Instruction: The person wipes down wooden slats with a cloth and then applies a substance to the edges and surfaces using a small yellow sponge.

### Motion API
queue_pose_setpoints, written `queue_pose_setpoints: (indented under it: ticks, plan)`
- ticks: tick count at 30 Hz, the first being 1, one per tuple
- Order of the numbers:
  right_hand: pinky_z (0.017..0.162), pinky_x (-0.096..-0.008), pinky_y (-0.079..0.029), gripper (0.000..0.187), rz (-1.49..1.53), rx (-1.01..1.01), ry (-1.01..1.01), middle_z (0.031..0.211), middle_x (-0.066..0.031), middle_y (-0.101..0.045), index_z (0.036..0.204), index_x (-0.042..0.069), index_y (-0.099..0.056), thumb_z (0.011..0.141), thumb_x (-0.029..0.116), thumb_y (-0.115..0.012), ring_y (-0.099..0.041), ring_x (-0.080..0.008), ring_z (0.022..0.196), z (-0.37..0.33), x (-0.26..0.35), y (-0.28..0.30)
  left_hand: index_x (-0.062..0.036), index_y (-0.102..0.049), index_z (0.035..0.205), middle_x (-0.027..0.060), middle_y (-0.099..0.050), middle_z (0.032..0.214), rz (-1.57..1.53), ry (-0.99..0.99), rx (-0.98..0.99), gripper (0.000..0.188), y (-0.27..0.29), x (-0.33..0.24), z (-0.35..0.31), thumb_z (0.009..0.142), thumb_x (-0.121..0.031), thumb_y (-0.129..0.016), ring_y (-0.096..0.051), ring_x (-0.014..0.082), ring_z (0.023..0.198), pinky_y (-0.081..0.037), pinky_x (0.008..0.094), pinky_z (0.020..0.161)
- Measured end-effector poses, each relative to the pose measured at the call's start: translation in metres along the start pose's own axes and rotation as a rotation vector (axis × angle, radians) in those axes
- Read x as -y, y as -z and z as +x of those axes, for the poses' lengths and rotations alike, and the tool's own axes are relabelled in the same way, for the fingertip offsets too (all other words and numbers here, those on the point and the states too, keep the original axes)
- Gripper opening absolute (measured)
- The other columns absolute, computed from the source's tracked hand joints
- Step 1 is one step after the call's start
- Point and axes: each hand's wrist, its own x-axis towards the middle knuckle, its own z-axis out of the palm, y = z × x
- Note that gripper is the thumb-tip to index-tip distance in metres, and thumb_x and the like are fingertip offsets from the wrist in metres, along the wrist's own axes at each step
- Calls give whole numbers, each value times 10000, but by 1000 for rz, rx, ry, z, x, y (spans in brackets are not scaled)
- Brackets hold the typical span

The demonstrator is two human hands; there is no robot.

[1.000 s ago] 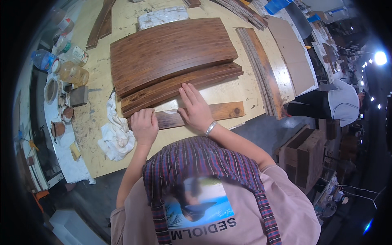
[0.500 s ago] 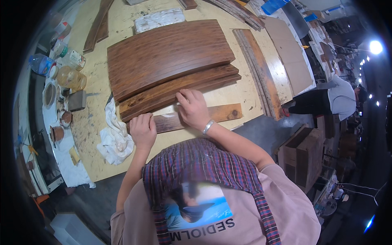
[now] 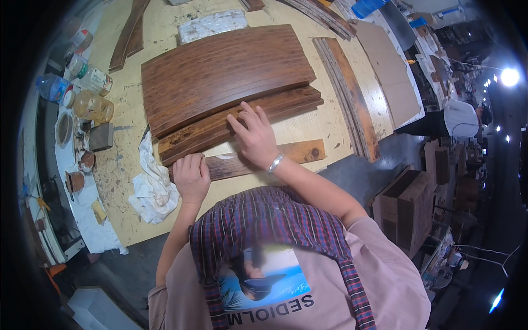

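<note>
A stack of dark brown wooden boards [image 3: 225, 77] lies on the worktable in front of me. Along its near side run narrower wooden strips [image 3: 192, 135], one on another. Closer to me lies a separate brown plank [image 3: 297, 153] with a knot near its right end. My left hand [image 3: 191, 177] is closed, fingers curled over the left part of this plank beside the strips' near edge. My right hand [image 3: 254, 136] is open, its fingers apart and touching the strips near their middle; its palm is above the plank. A stained white rag [image 3: 154, 190] lies left of my left hand.
Bottles and jars [image 3: 93, 105] line the table's left side, near a small grey block [image 3: 102, 136]. More long boards [image 3: 349, 99] and a cardboard sheet [image 3: 388, 74] lie on the right. Behind the stack sits a white wrapped package [image 3: 213, 26]. Another person [image 3: 459, 118] stands farther right.
My right hand has shifted forward and left along the strips, and its fingers have spread from a curl. My left hand stays at the plank's left part.
</note>
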Motion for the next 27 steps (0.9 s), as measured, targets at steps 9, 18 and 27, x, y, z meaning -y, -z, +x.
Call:
queue_pose_setpoints:
  ticks: [9, 18, 27]
  plan:
    - [776, -420, -452, 279, -40, -85, -5, 932, -85, -574, 989, 92, -625, 713, 77, -668, -565, -284, 884, 17, -10, -10, -76, -615, 896, 76, -618, 892, -31, -17, -6, 70, 3, -2, 4, 828, -80, -629, -582, 298, 893, -441, 410, 818]
    - [784, -417, -445, 294, 11, -40, -44, 901, -133, -521, 983, 56, -600, 701, 102, -668, -518, -313, 879, 7, 5, 3, -85, -620, 892, 74, -615, 872, -15, 12, 4, 73, 4, -2, 3, 821, -98, -630, -573, 298, 860, -438, 416, 809]
    - [893, -441, -478, 380, 69, -19, -68, 1042, -164, -583, 1091, 13, -617, 737, 122, -698, -556, -358, 1004, -4, 8, 9, -102, -631, 894, 63, -612, 854, 10, 35, 32, 80, 3, -2, 0, 822, -136, -627, -562, 290, 838, -432, 411, 798]
